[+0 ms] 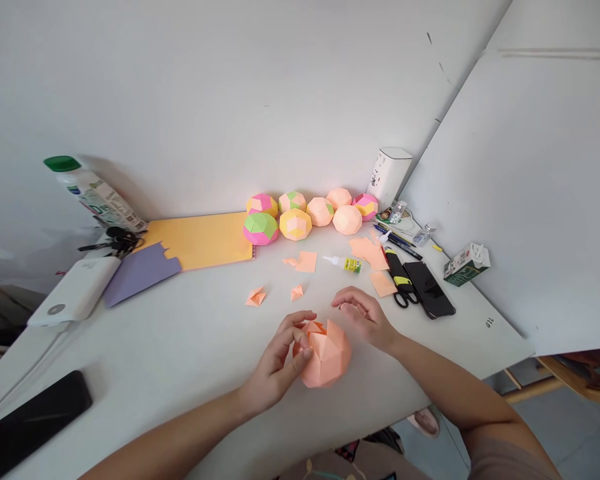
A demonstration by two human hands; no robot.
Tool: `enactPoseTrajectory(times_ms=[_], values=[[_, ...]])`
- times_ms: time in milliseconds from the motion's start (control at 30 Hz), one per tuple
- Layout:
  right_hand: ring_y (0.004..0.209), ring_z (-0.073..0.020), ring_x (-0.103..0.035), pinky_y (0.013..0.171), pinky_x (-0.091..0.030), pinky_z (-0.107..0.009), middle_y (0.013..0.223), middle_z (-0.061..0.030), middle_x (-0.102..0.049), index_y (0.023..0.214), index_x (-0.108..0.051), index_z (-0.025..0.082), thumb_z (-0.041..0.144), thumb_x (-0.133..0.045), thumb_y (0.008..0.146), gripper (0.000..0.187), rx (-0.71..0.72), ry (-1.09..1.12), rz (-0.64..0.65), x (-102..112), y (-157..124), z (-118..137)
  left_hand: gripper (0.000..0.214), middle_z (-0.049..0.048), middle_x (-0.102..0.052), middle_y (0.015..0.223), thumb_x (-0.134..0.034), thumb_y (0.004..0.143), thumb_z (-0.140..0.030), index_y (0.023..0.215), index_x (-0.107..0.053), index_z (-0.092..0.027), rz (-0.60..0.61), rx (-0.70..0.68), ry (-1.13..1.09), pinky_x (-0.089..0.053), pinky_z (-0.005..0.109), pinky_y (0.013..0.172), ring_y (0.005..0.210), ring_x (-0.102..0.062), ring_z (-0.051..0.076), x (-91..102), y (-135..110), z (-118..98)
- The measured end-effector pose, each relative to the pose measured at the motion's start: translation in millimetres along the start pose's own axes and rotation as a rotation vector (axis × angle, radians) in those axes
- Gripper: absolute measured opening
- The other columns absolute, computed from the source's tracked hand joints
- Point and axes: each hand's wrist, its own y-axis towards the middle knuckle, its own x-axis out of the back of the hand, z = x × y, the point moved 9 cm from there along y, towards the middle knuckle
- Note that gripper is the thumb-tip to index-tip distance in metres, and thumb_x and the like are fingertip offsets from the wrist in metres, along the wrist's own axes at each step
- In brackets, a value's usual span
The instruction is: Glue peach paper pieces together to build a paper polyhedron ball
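A peach folded-paper ball (327,360) rests near the front edge of the table, with an opening and raised paper points at its top. My left hand (285,360) is closed on its left side, thumb and fingers pinching the paper near the opening. Just beyond the ball's upper right, my right hand (365,317) hovers with bent fingers; whether anything small is between its fingertips I cannot make out. Two small folded peach pieces, one at the left (255,297) and a smaller piece (297,292), lie beyond the ball. Farther back is a small glue bottle (347,264) with a white nozzle.
Several finished paper balls (296,225) line the wall. Peach paper squares (383,283), scissors (406,297), a phone (430,290) and pens lie right. A yellow sheet (205,240), purple paper (143,275), white power bank (75,293) and another phone (35,423) lie left.
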Motion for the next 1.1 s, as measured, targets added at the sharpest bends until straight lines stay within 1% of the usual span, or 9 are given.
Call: enactPoseTrajectory(times_ms=[100,233,400,533,633,767,867,1000,1100], values=[[0.095,-0.0240,-0.060,0.087,-0.049,-0.043,0.096,-0.0095,-0.064,0.093,-0.062,0.021,0.030,-0.052,0.088,0.014,0.094,-0.341,-0.289,36.3,8.8,-17.2,0.022,0.0092,-0.045,0.131,-0.054,0.091,-0.035,0.076,-0.052,-0.019,0.077,0.103,-0.238,-0.040,0.040,0.098,0.129,-0.037,0.029,-0.7,8.4,16.7],[0.120,-0.0340,-0.046,0.106,-0.032,-0.056,0.119,-0.0169,-0.057,0.099,-0.064,0.017,0.029,-0.060,0.078,0.024,0.104,-0.451,-0.333,55.7,28.3,-50.0,0.021,0.0087,-0.047,0.129,-0.053,0.092,-0.035,0.078,-0.050,-0.019,0.105,0.140,-0.377,-0.043,0.038,0.091,0.121,-0.045,0.027,2.1,14.8,31.3],[0.125,-0.0360,-0.045,0.107,-0.032,-0.057,0.126,-0.0186,-0.055,0.109,-0.063,0.016,0.028,-0.064,0.073,0.038,0.063,-0.456,-0.271,52.5,49.0,-78.1,0.016,0.0105,-0.044,0.125,-0.050,0.092,-0.036,0.087,-0.049,-0.021,0.213,-0.110,-0.068,-0.040,0.043,0.095,0.118,-0.044,0.027,-6.8,11.3,11.3],[0.107,-0.0335,-0.057,0.097,-0.042,-0.056,0.108,-0.0163,-0.065,0.104,-0.064,0.016,0.027,-0.063,0.072,0.034,-0.020,-0.383,-0.292,54.1,53.8,-94.4,0.013,0.0111,-0.040,0.121,-0.048,0.091,-0.034,0.085,-0.044,-0.022,0.148,-0.354,0.199,-0.038,0.046,0.097,0.115,-0.040,0.027,-9.2,4.3,-5.6],[0.102,-0.0289,-0.059,0.092,-0.047,-0.049,0.108,-0.0139,-0.065,0.104,-0.062,0.017,0.031,-0.063,0.073,0.034,-0.081,-0.288,-0.362,62.4,50.3,-97.9,0.016,0.0124,-0.036,0.123,-0.048,0.088,-0.037,0.086,-0.043,-0.022,0.105,-0.458,0.263,-0.038,0.048,0.097,0.117,-0.037,0.029,-9.5,0.7,-9.4],[0.085,-0.0218,-0.063,0.080,-0.052,-0.042,0.096,-0.0088,-0.065,0.107,-0.056,0.018,0.036,-0.065,0.077,0.036,-0.118,-0.096,-0.423,67.9,41.5,-84.1,0.027,0.0141,-0.032,0.126,-0.055,0.080,-0.044,0.087,-0.044,-0.021,0.103,-0.503,0.282,-0.038,0.051,0.098,0.121,-0.034,0.033,-10.3,-0.7,-11.3],[0.061,-0.0156,-0.060,0.066,-0.053,-0.037,0.073,0.0010,-0.060,0.103,-0.054,0.021,0.039,-0.066,0.078,0.034,-0.100,0.064,-0.382,62.8,35.5,-57.7,0.021,0.0138,-0.034,0.126,-0.061,0.077,-0.033,0.086,-0.047,-0.020,0.095,-0.524,0.287,-0.040,0.049,0.097,0.121,-0.036,0.032,-10.7,-2.6,-16.5],[0.054,-0.0133,-0.055,0.053,-0.050,-0.033,0.073,0.0012,-0.057,0.097,-0.055,0.022,0.050,-0.061,0.081,0.033,-0.051,0.207,-0.330,56.3,25.5,-11.0,0.007,0.0121,-0.036,0.129,-0.059,0.080,-0.021,0.083,-0.053,-0.020,0.077,-0.434,0.241,-0.038,0.045,0.103,0.125,-0.035,0.029,-11.9,-2.8,-15.4],[0.051,-0.0108,-0.053,0.045,-0.044,-0.028,0.094,-0.0037,-0.062,0.095,-0.057,0.024,0.048,-0.064,0.080,0.029,0.037,0.374,-0.262,47.2,17.6,23.7,0.007,0.0111,-0.036,0.133,-0.058,0.084,-0.023,0.080,-0.054,-0.020,0.016,-0.255,0.171,-0.037,0.044,0.105,0.130,-0.033,0.029,-7.3,1.0,-3.6]])
